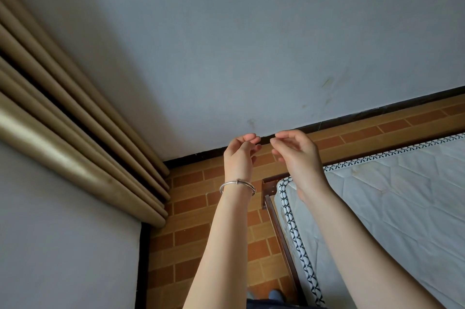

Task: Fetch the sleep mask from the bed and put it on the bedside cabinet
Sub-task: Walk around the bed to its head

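Bangle (237, 181) just below left hand (239, 155)

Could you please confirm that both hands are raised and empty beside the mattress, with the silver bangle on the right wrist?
Not quite: the silver bangle is on the left wrist, not the right. The head view shows it just below the left hand, while the wrist of the right hand is bare. The rest holds: both hands are raised and empty beside the mattress.

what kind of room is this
Probably a bedroom: a bare quilted mattress lies on a dark wooden bed frame, long tan curtains hang at the left, and a brick-patterned floor meets a plain wall.
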### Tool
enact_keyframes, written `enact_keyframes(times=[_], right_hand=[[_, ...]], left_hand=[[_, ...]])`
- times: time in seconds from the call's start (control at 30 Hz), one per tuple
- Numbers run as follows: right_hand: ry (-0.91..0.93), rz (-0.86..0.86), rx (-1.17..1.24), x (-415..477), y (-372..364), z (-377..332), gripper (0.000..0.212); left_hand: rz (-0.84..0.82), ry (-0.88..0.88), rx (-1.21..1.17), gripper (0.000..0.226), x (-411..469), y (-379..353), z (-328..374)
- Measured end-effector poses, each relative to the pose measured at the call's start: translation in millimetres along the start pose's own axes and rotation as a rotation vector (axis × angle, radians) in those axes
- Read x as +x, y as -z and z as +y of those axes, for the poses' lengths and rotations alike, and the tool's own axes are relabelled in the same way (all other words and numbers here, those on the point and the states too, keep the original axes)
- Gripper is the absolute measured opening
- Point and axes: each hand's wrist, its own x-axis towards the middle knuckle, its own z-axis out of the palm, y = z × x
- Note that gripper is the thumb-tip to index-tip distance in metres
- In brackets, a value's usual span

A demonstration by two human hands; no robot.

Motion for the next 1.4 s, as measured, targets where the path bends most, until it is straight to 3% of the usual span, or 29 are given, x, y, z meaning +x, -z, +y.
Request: enact_keyframes(times=[0.37,1.03,1.4], right_hand=[[-0.01,0.013,-0.008,47.2,-29.6,3.4,0.013],[-0.026,0.209,0.02,165.4,-197.1,-8.4,0.01],[-0.037,0.264,-0.02,207.5,-236.0,-6.6,0.011]], left_hand=[[-0.012,-0.004,0.027,0.024,55.5,3.2,12.8],[-0.191,-0.019,0.132,0.025,238.0,67.7,115.8],[-0.232,0.001,0.157,0.028,298.9,76.7,131.6]])
